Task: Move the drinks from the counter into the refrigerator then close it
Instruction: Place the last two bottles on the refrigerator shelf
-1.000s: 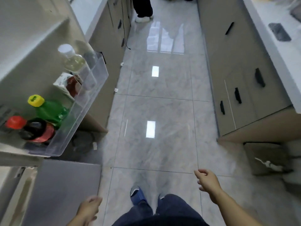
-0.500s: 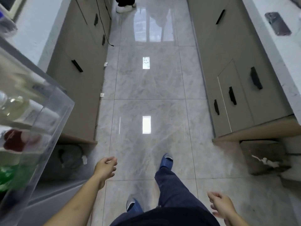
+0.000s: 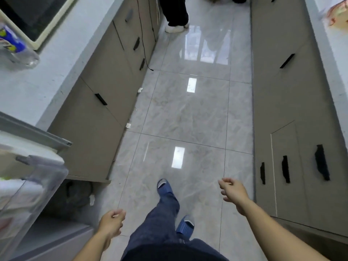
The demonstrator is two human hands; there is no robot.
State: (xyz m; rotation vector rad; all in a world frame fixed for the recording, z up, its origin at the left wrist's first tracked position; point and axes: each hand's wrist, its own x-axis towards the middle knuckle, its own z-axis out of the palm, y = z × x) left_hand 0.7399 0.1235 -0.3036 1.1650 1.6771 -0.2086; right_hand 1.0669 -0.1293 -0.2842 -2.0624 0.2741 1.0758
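A clear plastic bottle with a blue and yellow label point(image 3: 14, 48) stands on the white counter point(image 3: 43, 76) at the upper left. The open refrigerator door with its clear shelf bin point(image 3: 28, 191) fills the lower left; its contents are blurred. My left hand point(image 3: 112, 224) hangs low beside the door, fingers loosely curled, holding nothing. My right hand point(image 3: 232, 191) swings forward over the floor, fingers loosely curled and empty. Both hands are far from the bottle.
Tan cabinets with black handles line both sides of a glossy grey tiled aisle point(image 3: 188, 113). Another person's legs point(image 3: 176, 14) stand at the far end. A black-screened appliance point(image 3: 32, 16) sits on the left counter. A black cord point(image 3: 143, 34) hangs down the left cabinets.
I have stepped forward along the aisle. The refrigerator door bin has slid further to the lower left, the counter bottle has come into view, and my right hand has swung forward.
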